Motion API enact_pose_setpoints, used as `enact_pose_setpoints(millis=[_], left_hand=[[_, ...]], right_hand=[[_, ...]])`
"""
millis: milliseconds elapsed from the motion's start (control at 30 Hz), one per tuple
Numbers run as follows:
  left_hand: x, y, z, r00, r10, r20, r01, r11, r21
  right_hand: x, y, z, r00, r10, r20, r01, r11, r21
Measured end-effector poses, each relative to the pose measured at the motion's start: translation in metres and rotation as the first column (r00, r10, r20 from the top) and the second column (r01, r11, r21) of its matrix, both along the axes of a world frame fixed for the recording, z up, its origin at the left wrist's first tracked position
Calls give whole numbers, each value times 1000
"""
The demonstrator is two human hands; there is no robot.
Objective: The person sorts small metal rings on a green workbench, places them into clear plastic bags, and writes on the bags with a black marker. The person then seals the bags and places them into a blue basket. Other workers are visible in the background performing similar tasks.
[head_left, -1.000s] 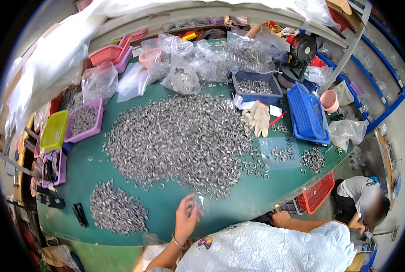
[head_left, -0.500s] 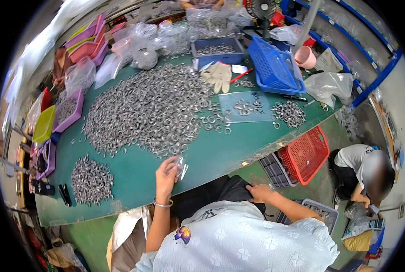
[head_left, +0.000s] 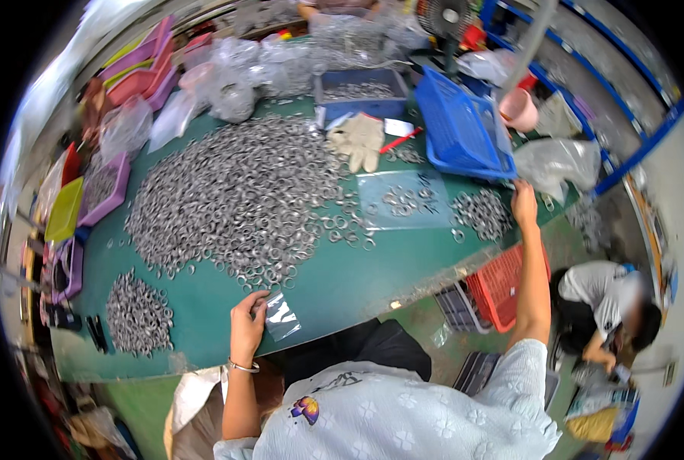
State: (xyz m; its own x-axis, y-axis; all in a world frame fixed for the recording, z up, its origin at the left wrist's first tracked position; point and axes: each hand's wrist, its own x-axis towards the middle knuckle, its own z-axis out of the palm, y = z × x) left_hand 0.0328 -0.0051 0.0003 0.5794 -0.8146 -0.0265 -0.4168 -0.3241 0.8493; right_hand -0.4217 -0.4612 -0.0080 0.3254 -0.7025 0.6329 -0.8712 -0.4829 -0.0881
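Note:
My left hand (head_left: pixel 248 326) is closed on the edge of a small clear plastic bag (head_left: pixel 283 317), low over the near edge of the green table (head_left: pixel 349 280). Beyond it spreads a wide heap of grey metal rings (head_left: pixel 234 192). Stretched out to the far right, my right hand (head_left: pixel 523 203) is at the table's edge, by the corner of a stack of blue baskets (head_left: pixel 464 126). Its fingers are small and blurred, so any hold is unclear. A smaller ring pile (head_left: pixel 481 215) lies to its left, beside a flat clear bag (head_left: pixel 376 215) with several rings.
Another ring pile (head_left: pixel 139 316) sits at the near left. A white glove (head_left: pixel 357 142), a red pen (head_left: pixel 401 140) and a grey-blue bin (head_left: pixel 361 93) stand farther back. Below the table's right edge is a red crate (head_left: pixel 499 287). A person (head_left: pixel 606 307) crouches at the right.
My right hand has gone from my lap up to the table's right edge by the blue baskets. The small bag in my left hand now hangs more spread out. The whole view has shifted slightly.

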Motion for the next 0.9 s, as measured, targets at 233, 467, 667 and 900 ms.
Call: enact_pose_setpoints(millis=[233, 467, 667, 900], left_hand=[[-7, 11, 3, 939, 164, 302, -130, 983, -130], [-6, 22, 12, 848, 276, 452, -218, 960, -178], [-51, 22, 45, 994, 106, 30, -93, 950, -297], [-106, 47, 73, 926, -358, -117, 343, 930, -133]], right_hand=[[-3, -17, 8, 874, -1, -486, 61, 992, 108], [-47, 24, 57, 862, -25, -507, -122, 959, -255], [73, 168, 90, 858, 460, 229, -482, 875, 44], [210, 318, 102, 321, 946, -37, -868, 310, 389]])
